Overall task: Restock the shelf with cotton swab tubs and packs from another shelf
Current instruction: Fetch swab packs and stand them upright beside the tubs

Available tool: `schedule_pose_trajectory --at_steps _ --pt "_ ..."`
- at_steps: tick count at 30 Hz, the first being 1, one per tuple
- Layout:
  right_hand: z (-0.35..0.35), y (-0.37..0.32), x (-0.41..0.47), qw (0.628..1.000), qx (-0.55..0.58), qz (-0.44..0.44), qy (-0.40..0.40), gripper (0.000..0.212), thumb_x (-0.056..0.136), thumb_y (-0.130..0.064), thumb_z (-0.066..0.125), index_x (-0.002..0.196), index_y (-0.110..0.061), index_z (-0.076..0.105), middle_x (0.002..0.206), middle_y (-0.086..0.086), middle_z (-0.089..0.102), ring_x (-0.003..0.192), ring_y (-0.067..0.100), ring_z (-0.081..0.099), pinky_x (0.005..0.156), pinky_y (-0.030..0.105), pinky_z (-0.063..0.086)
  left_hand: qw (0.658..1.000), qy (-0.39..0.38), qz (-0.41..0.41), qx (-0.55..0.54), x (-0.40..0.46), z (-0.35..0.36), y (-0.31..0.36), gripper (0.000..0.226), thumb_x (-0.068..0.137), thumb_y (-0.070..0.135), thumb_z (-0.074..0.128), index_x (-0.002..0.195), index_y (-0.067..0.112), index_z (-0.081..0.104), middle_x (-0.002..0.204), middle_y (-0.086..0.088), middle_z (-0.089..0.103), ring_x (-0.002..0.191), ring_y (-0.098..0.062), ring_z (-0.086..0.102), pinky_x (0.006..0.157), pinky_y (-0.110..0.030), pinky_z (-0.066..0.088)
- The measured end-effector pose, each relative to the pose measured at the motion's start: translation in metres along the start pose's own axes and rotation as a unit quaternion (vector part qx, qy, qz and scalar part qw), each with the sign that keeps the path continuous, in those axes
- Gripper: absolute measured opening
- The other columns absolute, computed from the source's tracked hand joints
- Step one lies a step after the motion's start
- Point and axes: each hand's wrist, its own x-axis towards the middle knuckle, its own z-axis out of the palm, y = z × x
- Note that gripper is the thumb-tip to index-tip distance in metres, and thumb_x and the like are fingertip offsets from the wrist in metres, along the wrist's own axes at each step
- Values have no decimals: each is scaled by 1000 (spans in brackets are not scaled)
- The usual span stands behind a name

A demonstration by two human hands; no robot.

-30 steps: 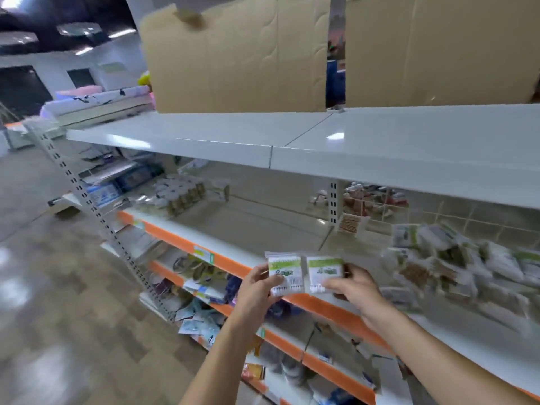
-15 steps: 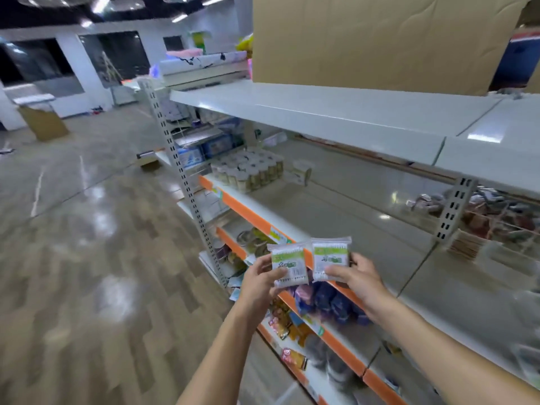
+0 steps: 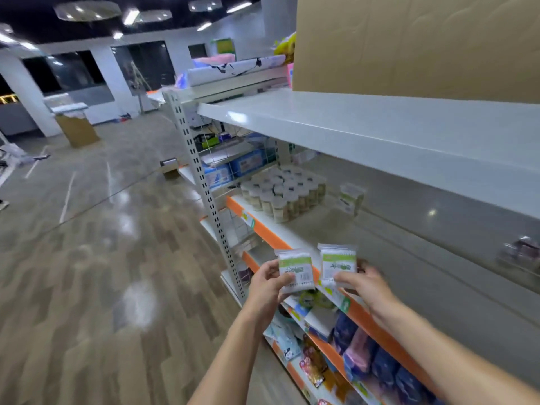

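The view has swung left along the aisle in the last second: a second ago the jumbled heap of packs on the right-hand shelf filled the side of the picture, and now it is out of sight while the cluster of tubs (image 3: 285,192) at the far end of the orange-edged shelf (image 3: 264,229) sits much nearer the middle. That suggests the person has left the supply shelf and is carrying stock toward the place to be filled.

The left hand (image 3: 267,287) pinches one pack (image 3: 295,270) between thumb and fingers; the right hand (image 3: 361,283) holds a second pack (image 3: 338,264) the same way, thumb across its lower front. Both grips are clenched on their packs, as they were a second ago. The two packs are upright, side by side and just apart, held in the air in front of the shelf's edge and not yet set down.

Each pack is clear plastic with a green and white label and a barcode; the print is too blurred to read. A lone small box (image 3: 350,198) with a green label stands near the tubs, also unreadable. A long bare stretch of shelf lies between the tubs and the hands, and the packs most likely go there.
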Motion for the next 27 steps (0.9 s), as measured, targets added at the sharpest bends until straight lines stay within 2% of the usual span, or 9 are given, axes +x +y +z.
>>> schedule_pose_trajectory --at_steps 4,7,9,11,16,20,22,24,27 --pt "9 -13 40 998 -55 -23 18 21 75 -10 80 94 -15 74 90 2 78 86 20 74 81 37 58 1000 -4 2 25 55 -3 17 34 86 -3 68 116 9 61 103 -10 75 93 -26 73 69 -32 58" --pt "8 -19 60 998 -56 -19 29 26 74 -13 82 99 -14 74 94 2 78 92 21 72 87 42 57 998 -19 -5 57 90 3 24 36 86 0 70 119 11 60 106 -10 73 91 -26 73 79 -45 60" --pt "6 -24 70 997 -46 -12 53 27 73 -10 83 98 -12 74 92 3 78 84 15 73 77 34 59 997 -17 -7 76 113 10 26 37 86 4 72 119 12 60 111 -10 70 94 -24 72 88 -46 56" --pt "2 -27 79 997 -33 -9 75 23 73 -6 82 93 -14 74 88 1 78 75 8 73 65 24 56 994 -26 5 103 134 19 28 39 86 9 74 121 14 58 114 -6 67 101 -21 68 93 -40 55" --pt "-7 -27 95 991 -41 -13 128 23 75 -10 81 95 -20 74 88 -5 78 83 10 73 72 27 54 986 -64 36 151 179 46 29 50 86 7 74 132 7 54 120 -1 62 108 -14 59 86 -17 45" --pt "-8 -25 109 978 -68 -14 194 27 74 -19 83 99 -22 73 91 -8 77 86 10 71 68 28 50 964 -102 66 237 221 67 29 39 88 5 71 125 2 58 104 -1 62 92 -12 59 63 -1 43" --pt "-6 -24 113 970 -66 -16 232 27 73 -20 84 98 -23 73 90 -9 77 83 7 70 64 26 47 952 -128 75 267 241 76 29 29 88 4 70 116 5 61 92 6 62 81 -7 60 57 -1 43" --pt "-2 -23 116 965 -59 -21 254 27 73 -20 84 97 -23 73 89 -9 77 83 7 71 65 27 48 942 -154 89 284 260 82 28 22 88 6 70 108 10 63 91 9 64 82 -9 62 57 -4 44" --pt "3 -21 119 964 -48 -27 261 30 75 -23 83 103 -21 73 95 -5 77 92 17 72 80 38 56 921 -184 131 317 281 91 25 27 87 7 70 113 8 64 98 2 65 91 -13 62 70 -13 45"
